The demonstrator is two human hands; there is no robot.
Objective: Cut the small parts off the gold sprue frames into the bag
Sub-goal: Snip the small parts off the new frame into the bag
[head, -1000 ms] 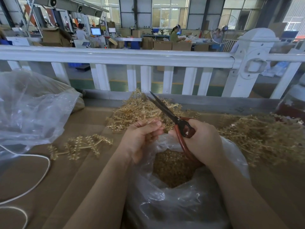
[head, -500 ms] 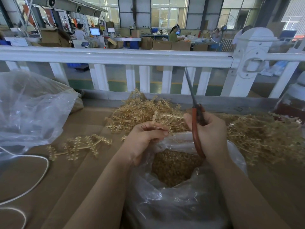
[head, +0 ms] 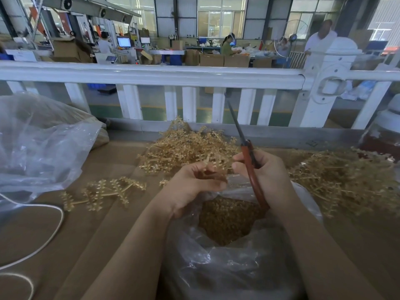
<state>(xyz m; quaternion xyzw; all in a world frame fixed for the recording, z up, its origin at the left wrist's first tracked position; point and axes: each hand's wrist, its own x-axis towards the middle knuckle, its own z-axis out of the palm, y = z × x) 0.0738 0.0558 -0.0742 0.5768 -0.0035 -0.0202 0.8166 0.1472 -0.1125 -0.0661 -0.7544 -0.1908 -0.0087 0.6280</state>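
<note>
While my left hand (head: pixel 195 185) pinches a gold frame (head: pixel 208 164) in curled fingers just above the bag (head: pixel 227 263), my right hand (head: pixel 267 178) grips the red handles of the scissors (head: pixel 249 156), blades together and pointing up and away toward the railing (head: pixel 151 74), clear of the frame. I judge the task well under way but far from finished: the bag mouth, open directly below both hands, shows a deep layer of cut parts (head: pixel 225 219), while a large pile of frames (head: pixel 188 148) lies just beyond my left hand and a second, wider pile (head: pixel 346 180) spreads to the right; I cannot tell which of these are already stripped. A single frame (head: pixel 101 192) lies apart on the cardboard top to the left. How many parts remain on the held frame I cannot tell, since my fingers cover most of it. Other items: a second clear bag (head: pixel 43 144) at far left, a white cord (head: pixel 49 230) looping across the near-left surface, and a red-and-white container (head: pixel 383 135) at the right edge. Nothing stands between scissors and frame. In my judgement the main hindrance is the tangle of the piles, which may snag when a fresh frame is drawn out.
</note>
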